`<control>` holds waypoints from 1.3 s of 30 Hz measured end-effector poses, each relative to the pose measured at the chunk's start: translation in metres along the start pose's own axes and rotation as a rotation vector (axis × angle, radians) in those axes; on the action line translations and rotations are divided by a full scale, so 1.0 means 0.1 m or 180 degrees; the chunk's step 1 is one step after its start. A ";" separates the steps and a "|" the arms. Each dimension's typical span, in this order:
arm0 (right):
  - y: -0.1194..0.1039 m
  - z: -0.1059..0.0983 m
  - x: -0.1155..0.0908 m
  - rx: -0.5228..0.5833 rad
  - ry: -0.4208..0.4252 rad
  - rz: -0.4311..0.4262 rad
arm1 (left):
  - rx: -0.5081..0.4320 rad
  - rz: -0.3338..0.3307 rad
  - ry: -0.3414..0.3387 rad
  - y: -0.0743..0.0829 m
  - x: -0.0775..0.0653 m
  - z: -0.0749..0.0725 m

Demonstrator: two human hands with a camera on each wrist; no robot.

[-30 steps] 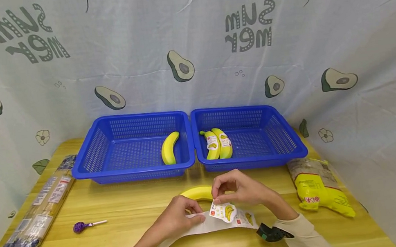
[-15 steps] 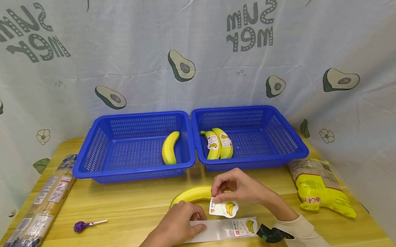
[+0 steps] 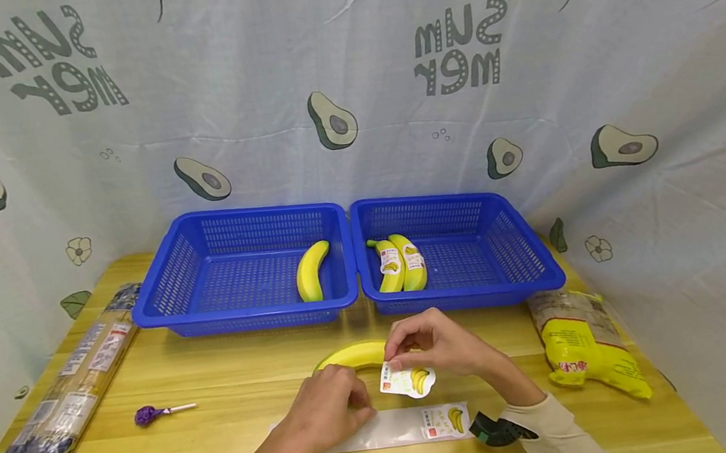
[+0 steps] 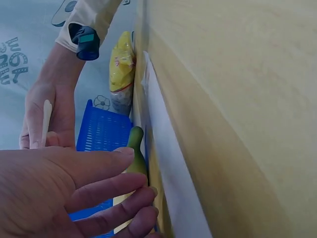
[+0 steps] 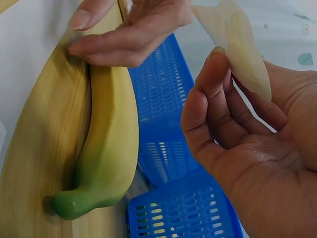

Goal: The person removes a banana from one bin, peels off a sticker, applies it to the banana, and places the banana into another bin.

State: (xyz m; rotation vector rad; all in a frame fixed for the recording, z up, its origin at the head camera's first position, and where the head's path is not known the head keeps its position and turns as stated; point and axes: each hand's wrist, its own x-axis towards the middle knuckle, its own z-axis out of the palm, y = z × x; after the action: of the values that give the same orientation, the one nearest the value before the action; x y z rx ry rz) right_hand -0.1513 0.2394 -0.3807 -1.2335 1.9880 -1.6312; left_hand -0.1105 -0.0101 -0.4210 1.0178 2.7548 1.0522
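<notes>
My right hand [image 3: 444, 346] pinches a peeled banana sticker [image 3: 405, 382] by one corner between thumb and forefinger. In the right wrist view the pale back of the sticker [image 5: 242, 49] shows. A yellow banana [image 3: 352, 356] with a green stem lies on the table just beyond both hands. My left hand [image 3: 331, 408] is beside it with loosely bent fingers and holds nothing; whether its fingertips touch the banana I cannot tell. Below the hands lies a white backing strip [image 3: 391, 429], one banana sticker [image 3: 446, 421] on its right end.
A left blue basket [image 3: 251, 310] holds one plain banana [image 3: 310, 272]. In the right blue basket [image 3: 473, 293] lie two stickered bananas [image 3: 415, 277]. A noodle packet [image 3: 76, 382] and a purple lollipop [image 3: 147, 415] lie left, a yellow bag [image 3: 575, 351] right.
My left hand has let go of the backing strip, which now lies flat on the table. The sticker came off the strip and stays in my right hand, above the table.
</notes>
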 end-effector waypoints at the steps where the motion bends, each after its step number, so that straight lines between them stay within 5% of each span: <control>1: 0.00 0.01 0.00 -0.0019 -0.0001 -0.0033 | -0.0019 0.0031 -0.0018 0.00 0.00 -0.01; 8: 0.02 0.07 0.03 -0.0086 0.0066 -0.0025 | -0.0644 0.0332 -0.0338 0.00 0.05 -0.20; 16: 0.04 0.11 0.05 -0.0150 0.0122 -0.0096 | -0.1495 0.0307 -0.0538 -0.03 0.08 -0.38; 26: 0.03 0.16 0.06 -0.0168 0.0236 0.0044 | -0.1716 -0.0005 -0.0283 -0.01 0.09 -0.33; 39: 0.02 0.18 0.05 -0.0358 0.0611 0.0200 | -0.1828 -0.0091 -0.0042 -0.04 0.08 -0.34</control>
State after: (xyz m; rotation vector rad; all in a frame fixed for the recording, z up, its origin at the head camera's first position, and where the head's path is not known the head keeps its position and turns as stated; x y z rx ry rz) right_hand -0.1429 0.2236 -0.3872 -1.0749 2.2377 -1.6838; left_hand -0.1271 -0.0275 -0.3955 0.8785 2.2169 1.6755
